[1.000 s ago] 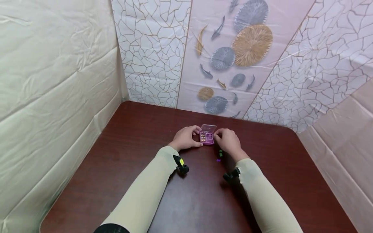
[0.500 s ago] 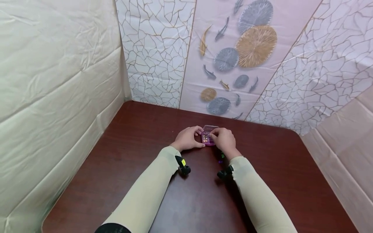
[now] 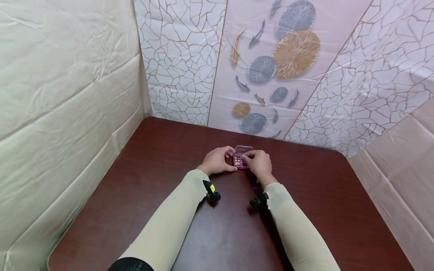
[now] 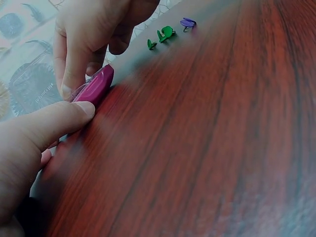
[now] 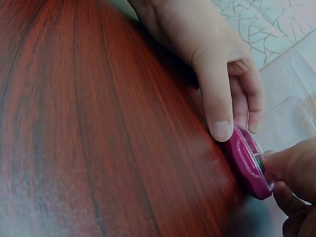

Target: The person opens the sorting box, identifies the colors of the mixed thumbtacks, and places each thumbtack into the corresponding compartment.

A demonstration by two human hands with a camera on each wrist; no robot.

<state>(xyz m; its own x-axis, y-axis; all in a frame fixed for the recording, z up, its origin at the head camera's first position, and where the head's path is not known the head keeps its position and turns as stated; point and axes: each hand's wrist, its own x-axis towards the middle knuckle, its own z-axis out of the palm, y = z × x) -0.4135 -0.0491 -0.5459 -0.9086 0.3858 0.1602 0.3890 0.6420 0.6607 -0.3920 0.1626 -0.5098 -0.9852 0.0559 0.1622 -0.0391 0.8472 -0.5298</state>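
Head view, clock positions read from the box. Purple box (image 3: pixel 236 165) sits on the dark red-brown tabletop (image 3: pixel 169 158), toward its 12 o'clock edge, between both hands. Clear lid (image 3: pixel 244 148) stands open at 12 o'clock. Small yellowish pieces (image 3: pixel 237 160) sit in rows in the box's 9 o'clock side.

Left hand (image 3: pixel 216 161) at 9 o'clock: part-curled, gripping the box, thumb on the near edge, fingers round the far side. Right hand (image 3: pixel 260 163) at 3 o'clock: thumb and fingers drawn nearly together, tips down in the box's 3 o'clock side. Right wrist view has a green bit (image 5: pixel 259 162) at the thumb tip, inside the box; can't tell whether it's pinched or just lying there.

Green pins (image 4: pixel 167 32) and one purple pin (image 4: pixel 188 22) lie loose on the table, about 5 o'clock of the box, partly hidden by the right wrist in the head view; exact green count unclear.

Black wrist cameras: left one (image 3: pixel 213 194) at 7 to 8 o'clock, yellow patch; right one (image 3: pixel 258 201) at 5. Pale sleeves (image 3: pixel 169 222) on both arms. Fish-print panel (image 3: pixel 264 90) behind, 12 to 1 o'clock; cream cloth wall (image 3: pixel 68 94) around 10.
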